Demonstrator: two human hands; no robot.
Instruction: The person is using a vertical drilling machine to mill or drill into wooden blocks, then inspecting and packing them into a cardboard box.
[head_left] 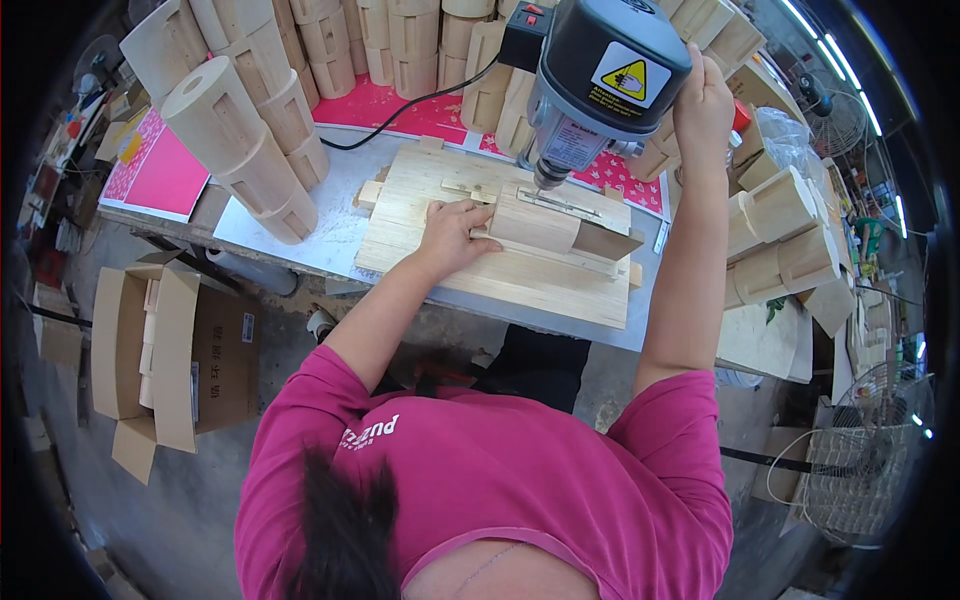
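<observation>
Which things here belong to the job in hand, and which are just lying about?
In use:
drill press, right hand at its side
wooden piece, left hand touching it
wooden board beneath

Seemingly lying about:
cardboard box
fan
plastic bag

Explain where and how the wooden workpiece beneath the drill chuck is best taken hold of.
Probably by the left end of the wooden workpiece, coming in low from the left. The drill chuck hangs over its upper side, making a top grip seem risky, while the left end lies within reach; the left hand is there.
</observation>
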